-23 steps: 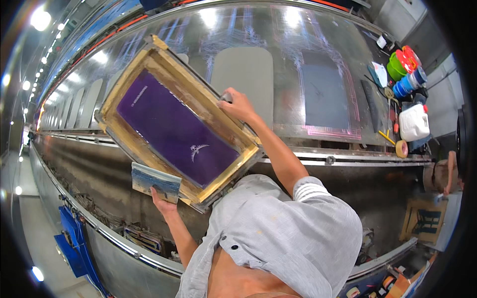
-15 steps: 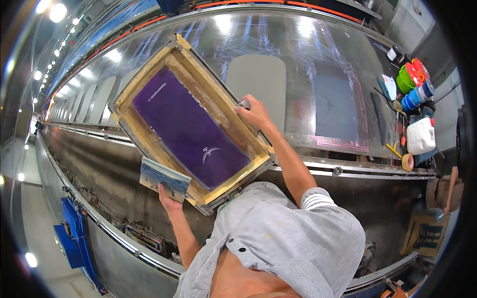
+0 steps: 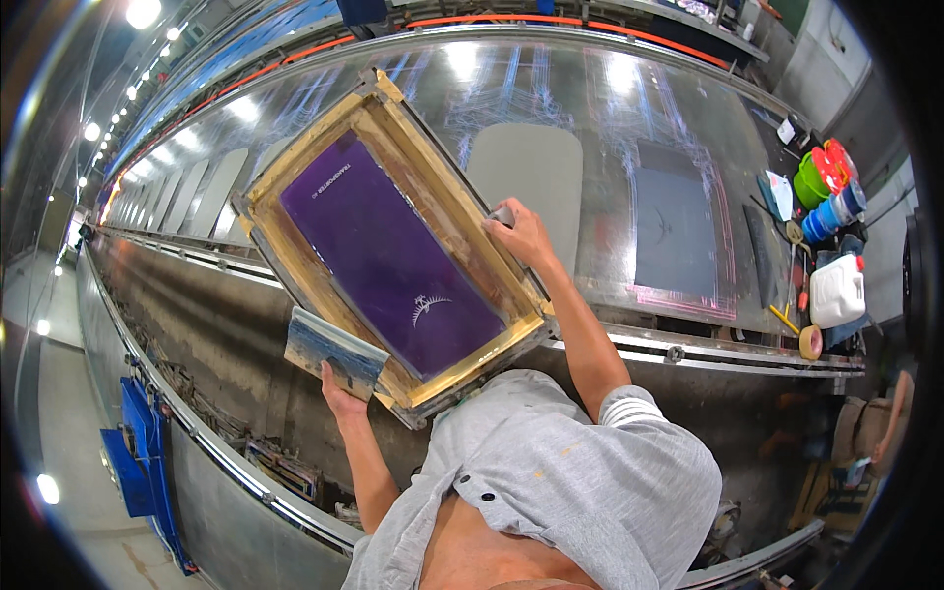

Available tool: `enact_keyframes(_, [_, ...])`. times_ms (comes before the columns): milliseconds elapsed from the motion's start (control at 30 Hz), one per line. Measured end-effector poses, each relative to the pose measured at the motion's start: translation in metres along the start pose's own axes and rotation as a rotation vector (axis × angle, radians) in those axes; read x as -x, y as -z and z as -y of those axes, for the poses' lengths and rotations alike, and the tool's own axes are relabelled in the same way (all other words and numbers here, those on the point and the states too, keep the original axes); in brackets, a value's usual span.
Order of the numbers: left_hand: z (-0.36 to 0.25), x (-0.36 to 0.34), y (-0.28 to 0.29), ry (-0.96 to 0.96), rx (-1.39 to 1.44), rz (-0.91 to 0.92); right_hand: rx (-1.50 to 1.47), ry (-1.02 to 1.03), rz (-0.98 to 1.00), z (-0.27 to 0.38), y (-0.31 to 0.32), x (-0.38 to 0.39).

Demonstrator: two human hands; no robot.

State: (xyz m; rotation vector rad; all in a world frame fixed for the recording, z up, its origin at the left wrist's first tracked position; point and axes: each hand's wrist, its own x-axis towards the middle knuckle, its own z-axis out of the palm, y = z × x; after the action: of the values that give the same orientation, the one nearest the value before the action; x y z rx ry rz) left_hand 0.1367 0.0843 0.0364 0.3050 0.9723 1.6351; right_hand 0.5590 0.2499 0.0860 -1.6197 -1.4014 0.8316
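Observation:
A screen-printing frame (image 3: 395,111) with a purple mesh panel (image 3: 379,251) is tilted in front of me. White lettering and a white crest-like design show on the panel. My left hand (image 3: 342,395) grips a wide squeegee (image 3: 334,352) with a blue-stained, pale blade, held against the frame's lower left side. My right hand (image 3: 526,238) is closed at the frame's upper right rail, with a small grey wad (image 3: 503,214) between thumb and fingers. Its exact kind is unclear. Behind the frame, a grey rounded panel (image 3: 531,162) lies on the long printing table (image 3: 600,226).
Several grey panels (image 3: 218,192) line the table to the left. At its right end stand a white jug (image 3: 838,291), a green tub (image 3: 810,182), blue containers (image 3: 834,211) and a tape roll (image 3: 810,342). A metal rail (image 3: 688,354) edges the table. Another person's arm (image 3: 893,418) shows at far right.
The view has shifted slightly, so everything sits a little lower and to the right. Both hands keep their grips. The other person's hand at far right has moved lower.

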Motion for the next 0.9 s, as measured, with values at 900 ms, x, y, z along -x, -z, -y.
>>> enact_keyframes(900, [0.024,0.038,-0.021,-0.013,-0.021,-0.121,0.095,0.057,0.004,-0.001,0.031,0.005])
